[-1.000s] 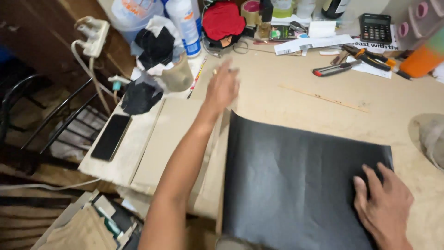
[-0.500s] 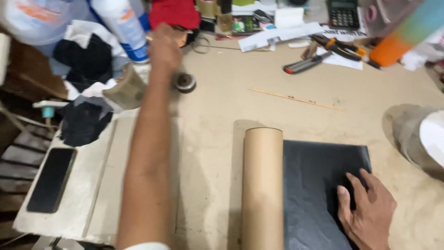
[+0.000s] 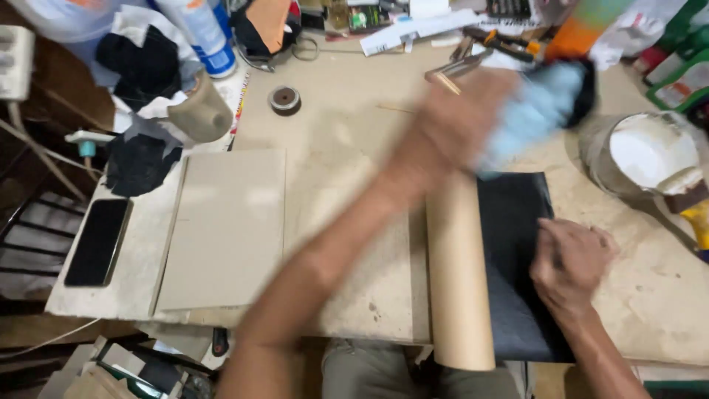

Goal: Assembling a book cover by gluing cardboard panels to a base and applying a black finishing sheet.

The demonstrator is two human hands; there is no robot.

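My left hand (image 3: 461, 122) sweeps across the table, blurred, holding a light blue cloth (image 3: 535, 111) with a dark part at its far end. It passes above the top of a brown cardboard tube (image 3: 458, 281) that lies upright along a black sheet (image 3: 513, 222). My right hand (image 3: 572, 262) presses flat on the black sheet to the right of the tube, fingers curled slightly.
A flat cardboard panel (image 3: 225, 225) lies at the left, a black phone (image 3: 96, 242) beside it. A small tape roll (image 3: 284, 98), a white paint bucket (image 3: 650, 151) with a brush (image 3: 690, 199), tools and bottles crowd the far edge.
My left arm has swung from the far left of the table to the right, now carrying a light blue cloth. The view has shifted; the right hand stays on the black sheet.
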